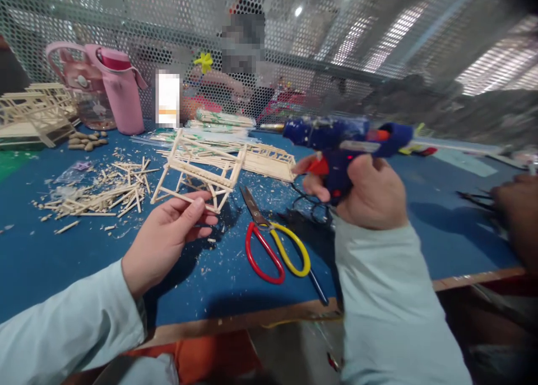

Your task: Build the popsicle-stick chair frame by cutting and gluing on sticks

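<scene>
Pinched between the thumb and fingers of my left hand is a small chair-like frame built from thin wooden sticks, raised over the blue table. My right hand grips a dark blue glue gun by its handle, index finger at the orange trigger; its nozzle points left. The gun is apart from the stick frame. Between my hands, scissors with one red and one yellow handle lie on the table, blades slightly parted. A flat stick panel lies behind the frame.
Cut stick pieces are heaped at left, near brown pebble-like bits. A pink bottle, a clear jug and another stick model stand behind. Stick bundles lie along the mesh partition. Another person's hand is at far right.
</scene>
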{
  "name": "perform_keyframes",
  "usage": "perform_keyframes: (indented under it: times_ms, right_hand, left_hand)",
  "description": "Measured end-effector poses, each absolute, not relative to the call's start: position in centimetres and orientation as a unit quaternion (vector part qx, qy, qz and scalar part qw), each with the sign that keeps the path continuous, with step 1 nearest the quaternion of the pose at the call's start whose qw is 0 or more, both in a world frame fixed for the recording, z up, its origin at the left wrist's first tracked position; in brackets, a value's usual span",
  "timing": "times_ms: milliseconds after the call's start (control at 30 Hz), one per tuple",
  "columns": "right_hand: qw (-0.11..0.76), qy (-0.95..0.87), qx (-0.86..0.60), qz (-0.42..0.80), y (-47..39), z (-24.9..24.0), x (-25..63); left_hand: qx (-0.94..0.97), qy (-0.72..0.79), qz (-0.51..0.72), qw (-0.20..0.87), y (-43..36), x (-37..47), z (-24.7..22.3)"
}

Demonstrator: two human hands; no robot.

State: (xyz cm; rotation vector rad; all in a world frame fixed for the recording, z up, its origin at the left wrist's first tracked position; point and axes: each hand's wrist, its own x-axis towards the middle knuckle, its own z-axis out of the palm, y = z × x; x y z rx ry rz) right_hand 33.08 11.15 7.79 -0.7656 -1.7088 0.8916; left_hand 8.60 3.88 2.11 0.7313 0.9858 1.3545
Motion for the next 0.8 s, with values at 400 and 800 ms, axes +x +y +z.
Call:
perform_keyframes:
  times_ms: [400,800]
  right_hand:
    - [0.456,-0.786,-0.294,0.295,8.7,7.2,33.1]
    - [0.406,-0.820,-0.308,0.261,9.4,6.9,33.2]
  left_hand:
    - [0.312,0.431,0.578,0.618,3.6,8.7,2.0]
    - [0.311,0.426,0.584,0.617,3.6,8.7,2.0]
